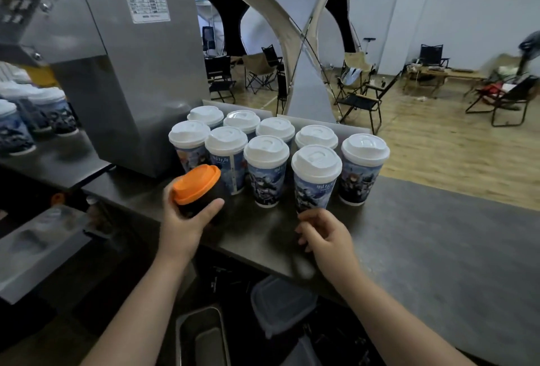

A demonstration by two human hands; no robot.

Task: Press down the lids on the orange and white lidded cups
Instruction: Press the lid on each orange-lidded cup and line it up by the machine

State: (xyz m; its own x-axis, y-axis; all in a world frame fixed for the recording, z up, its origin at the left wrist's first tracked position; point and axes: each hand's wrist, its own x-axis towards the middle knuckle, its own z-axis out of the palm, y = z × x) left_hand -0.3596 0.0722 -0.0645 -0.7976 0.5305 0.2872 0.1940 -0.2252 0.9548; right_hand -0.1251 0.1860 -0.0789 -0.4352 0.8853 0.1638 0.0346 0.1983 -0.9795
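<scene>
Left hand (181,221) grips the orange-lidded cup (197,186); right hand (328,234), loosely curled, empty, before white-lidded cups (266,173) beside a steel machine (146,73).

The left hand (187,222) is wrapping round the dark cup (209,197) under the orange lid (196,184), hiding much of it. The front white-lidded cups (266,170) are blocking the bodies of the back row (205,116). The label (147,5) on the machine (146,88) is showing print too small to read. The far-left cups (17,132) are blurring and running off the edge; the right hand (327,234) is curling its fingertips out of sight.
</scene>
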